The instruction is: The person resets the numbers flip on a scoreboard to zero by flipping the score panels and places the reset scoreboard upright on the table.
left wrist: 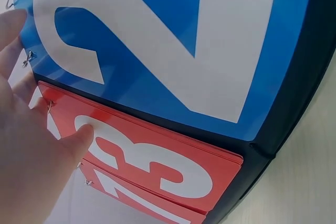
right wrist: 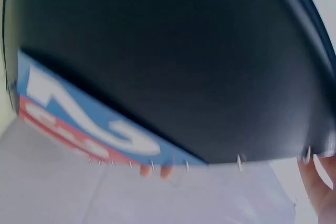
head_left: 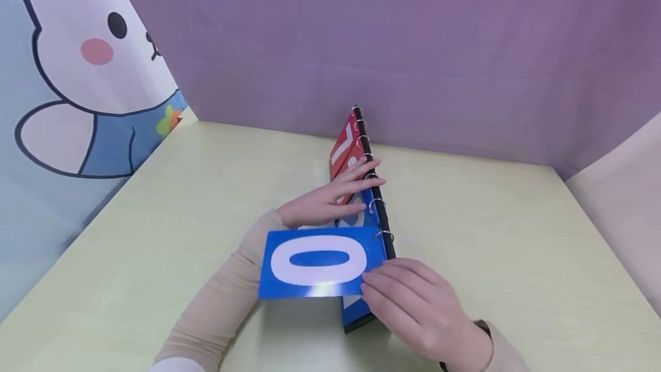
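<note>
A flip scoreboard [head_left: 382, 217] stands edge-on in the middle of the table, its number cards hung on metal rings along the black top edge. At the near end, my right hand [head_left: 418, 306] pinches a blue number card [head_left: 319, 258] showing 0 by its ringed side, and the card sticks out level to the left. My left hand [head_left: 327, 200] rests across the top edge farther along, fingers straight. In the left wrist view its thumb lies on a red card [left wrist: 157, 161] marked 3, below a blue card [left wrist: 152, 3] marked 2. The right wrist view mostly shows the black back panel [right wrist: 157, 66].
The pale table [head_left: 516, 257] extends on both sides of the scoreboard. A purple cloth [head_left: 387, 45] hangs behind it, close to the scoreboard's far end. On the left hangs a cloth with a cartoon animal [head_left: 98, 85].
</note>
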The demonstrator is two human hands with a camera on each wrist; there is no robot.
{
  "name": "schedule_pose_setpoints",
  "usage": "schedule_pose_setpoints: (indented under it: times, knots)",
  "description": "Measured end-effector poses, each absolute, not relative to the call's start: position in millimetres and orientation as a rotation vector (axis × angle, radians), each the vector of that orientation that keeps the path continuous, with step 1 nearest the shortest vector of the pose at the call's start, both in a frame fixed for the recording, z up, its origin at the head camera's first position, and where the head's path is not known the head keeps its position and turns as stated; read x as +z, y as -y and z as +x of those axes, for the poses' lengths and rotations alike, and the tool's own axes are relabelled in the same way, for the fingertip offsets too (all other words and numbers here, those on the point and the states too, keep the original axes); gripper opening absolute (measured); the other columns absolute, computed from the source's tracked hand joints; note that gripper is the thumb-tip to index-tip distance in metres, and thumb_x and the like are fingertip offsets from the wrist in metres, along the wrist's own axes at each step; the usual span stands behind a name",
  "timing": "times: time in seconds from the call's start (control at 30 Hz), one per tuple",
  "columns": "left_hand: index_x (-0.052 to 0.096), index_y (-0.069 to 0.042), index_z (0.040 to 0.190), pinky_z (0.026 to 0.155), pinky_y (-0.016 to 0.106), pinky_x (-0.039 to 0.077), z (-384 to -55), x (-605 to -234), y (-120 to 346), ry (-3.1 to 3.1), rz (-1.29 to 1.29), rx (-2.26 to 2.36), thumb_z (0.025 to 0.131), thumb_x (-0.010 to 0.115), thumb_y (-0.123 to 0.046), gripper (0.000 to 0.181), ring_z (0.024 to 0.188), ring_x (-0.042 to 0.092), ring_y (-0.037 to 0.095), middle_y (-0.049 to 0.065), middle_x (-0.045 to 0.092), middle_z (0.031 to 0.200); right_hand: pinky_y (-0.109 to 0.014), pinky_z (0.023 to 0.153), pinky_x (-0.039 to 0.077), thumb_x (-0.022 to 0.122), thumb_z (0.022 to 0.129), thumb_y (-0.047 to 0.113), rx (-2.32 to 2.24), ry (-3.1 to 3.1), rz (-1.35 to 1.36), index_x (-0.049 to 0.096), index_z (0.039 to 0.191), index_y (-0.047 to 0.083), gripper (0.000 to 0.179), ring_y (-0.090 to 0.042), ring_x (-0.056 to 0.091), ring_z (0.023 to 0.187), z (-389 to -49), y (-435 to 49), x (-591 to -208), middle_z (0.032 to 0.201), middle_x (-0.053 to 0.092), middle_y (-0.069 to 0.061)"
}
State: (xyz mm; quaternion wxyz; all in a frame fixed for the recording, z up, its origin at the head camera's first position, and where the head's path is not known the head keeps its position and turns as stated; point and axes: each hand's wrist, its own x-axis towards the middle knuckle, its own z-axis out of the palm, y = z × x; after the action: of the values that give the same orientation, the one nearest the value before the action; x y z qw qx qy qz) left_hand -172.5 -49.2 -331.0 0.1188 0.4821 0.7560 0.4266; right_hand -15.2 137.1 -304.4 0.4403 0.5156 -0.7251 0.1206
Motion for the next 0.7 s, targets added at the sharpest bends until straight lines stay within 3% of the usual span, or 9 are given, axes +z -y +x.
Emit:
schedule_pose_setpoints:
  times: [0.17, 0.37, 0.7]
  knots:
    - [0.033, -0.012, 0.147, 0.111, 0.044, 0.033, -172.7, -330.7, 48.7, -2.203, 1.434, 1.269, 0.094, 0.054, -0.019, 0.057, 0.146, -0.001, 0.011, -0.002, 0.006, 0.16, -0.032, 0.076, 0.054, 0.038, 0.102, 0.007, 0.139, 1.919, 1.368, 0.072, 0.094, 0.007, 0.035, -0.015, 0.067, 0.081, -10.1, -144.1, -297.7, 0.091, 0.073, -0.003]
    - [0.033, -0.013, 0.147, 0.109, 0.042, 0.036, -172.4, -330.1, 49.3, -2.195, 1.427, 1.277, 0.094, 0.055, -0.019, 0.058, 0.146, 0.0, 0.01, -0.004, 0.006, 0.16, -0.032, 0.08, 0.054, 0.032, 0.104, 0.01, 0.096, 2.017, 1.411, 0.072, 0.094, 0.009, 0.042, -0.014, 0.066, 0.084, -4.6, -147.3, -292.8, 0.092, 0.073, -0.001]
    - [0.034, -0.015, 0.148, 0.111, 0.046, 0.032, -172.7, -329.7, 49.1, -2.162, 1.394, 1.287, 0.095, 0.054, -0.017, 0.057, 0.146, -0.003, 0.01, -0.006, 0.005, 0.16, -0.039, 0.088, 0.048, 0.017, 0.106, 0.014, 0.069, 2.158, 1.459, 0.069, 0.097, 0.015, 0.053, -0.017, 0.06, 0.095, 0.2, -151.6, -287.5, 0.096, 0.068, 0.002]
